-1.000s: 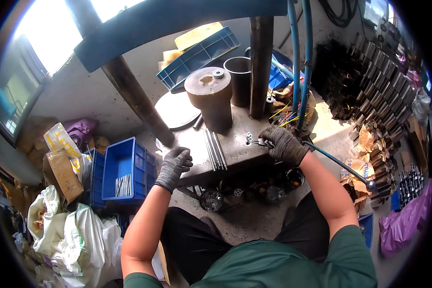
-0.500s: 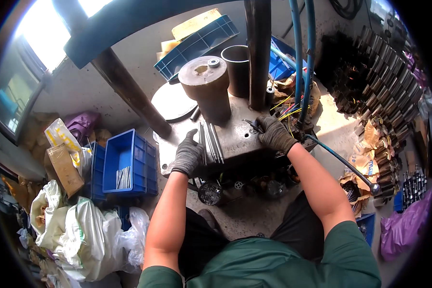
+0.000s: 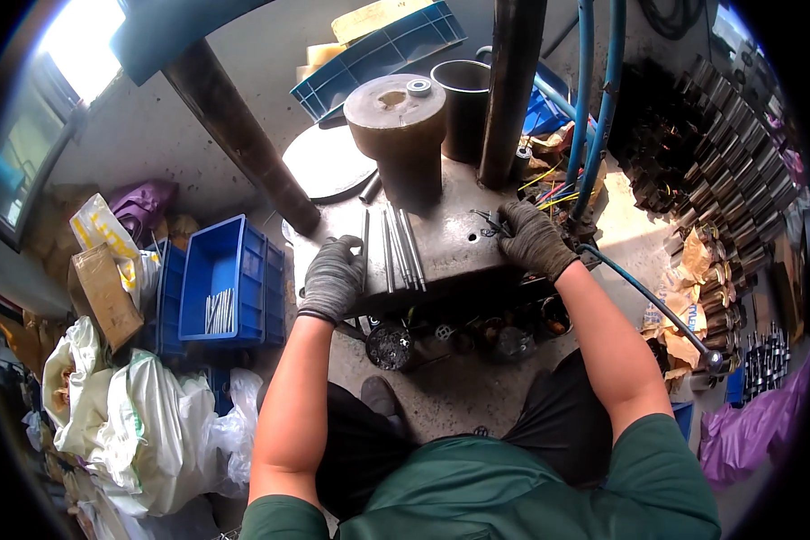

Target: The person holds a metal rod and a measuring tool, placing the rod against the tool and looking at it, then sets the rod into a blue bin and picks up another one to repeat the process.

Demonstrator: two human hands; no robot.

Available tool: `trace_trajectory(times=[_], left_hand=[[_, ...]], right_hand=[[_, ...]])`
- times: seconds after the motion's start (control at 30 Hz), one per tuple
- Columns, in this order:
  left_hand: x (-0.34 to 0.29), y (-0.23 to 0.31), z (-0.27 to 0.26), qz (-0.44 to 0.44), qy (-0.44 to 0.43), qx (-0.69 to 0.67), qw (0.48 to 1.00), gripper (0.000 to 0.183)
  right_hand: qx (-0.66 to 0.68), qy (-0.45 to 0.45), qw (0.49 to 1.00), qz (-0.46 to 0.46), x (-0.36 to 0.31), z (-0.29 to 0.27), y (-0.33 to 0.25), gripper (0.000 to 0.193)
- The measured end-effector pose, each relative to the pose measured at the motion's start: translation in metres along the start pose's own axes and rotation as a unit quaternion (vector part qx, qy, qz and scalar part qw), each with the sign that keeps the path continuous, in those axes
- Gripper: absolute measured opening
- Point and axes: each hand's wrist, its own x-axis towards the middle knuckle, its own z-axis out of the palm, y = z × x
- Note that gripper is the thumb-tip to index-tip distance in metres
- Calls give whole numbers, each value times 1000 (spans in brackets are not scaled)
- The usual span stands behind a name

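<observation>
My left hand (image 3: 331, 281), in a grey knit glove, is at the left front of the steel machine table (image 3: 454, 200). Its fingers are curled against a thin metal rod (image 3: 365, 243). Several similar rods (image 3: 403, 252) lie side by side just to the right. At the table's right side, my gloved right hand (image 3: 536, 239) is closed on a small dark tool (image 3: 488, 221) with thin tips; its exact kind is hard to make out. Behind the rods stands a thick steel cylinder (image 3: 407, 135) with a wide head and a small ring (image 3: 418, 87) on top.
Dark steel columns (image 3: 513, 99) rise from the table. Left of it, a blue crate (image 3: 234, 286) holds several metal rods. White sacks (image 3: 157, 432) lie at the lower left. Blue hoses (image 3: 603, 117) and a ball-ended lever (image 3: 709, 358) are at the right, near stacked metal parts (image 3: 738, 153).
One rod now lies apart from the group, to the left beside my left hand, which has shifted left. My right hand stays near the table's right side. The whole view has shifted slightly.
</observation>
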Motion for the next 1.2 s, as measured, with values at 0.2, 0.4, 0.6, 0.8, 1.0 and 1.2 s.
trace_trajectory(times=[0.2, 0.4, 0.6, 0.8, 1.0, 1.2], left_hand=[[-6, -1, -3, -3, -31, 84, 996, 58], [-7, 1, -16, -47, 80, 56, 994, 54], [-9, -7, -32, 114, 298, -230, 919, 29], [-4, 2, -22, 112, 288, -332, 891, 23], [9, 16, -5, -11, 140, -300, 944, 22], [22, 15, 30, 109, 171, -349, 915, 13]], right_hand=[[-25, 35, 998, -34, 5, 15, 2, 21], [-21, 94, 995, -20, 6, 25, 8, 20], [152, 89, 976, 127, 9, 12, 0, 25], [178, 73, 973, 126, 6, 18, 5, 29], [329, 63, 926, 172, 3, 14, 2, 25], [506, 62, 829, 231, -5, 0, -17, 26]])
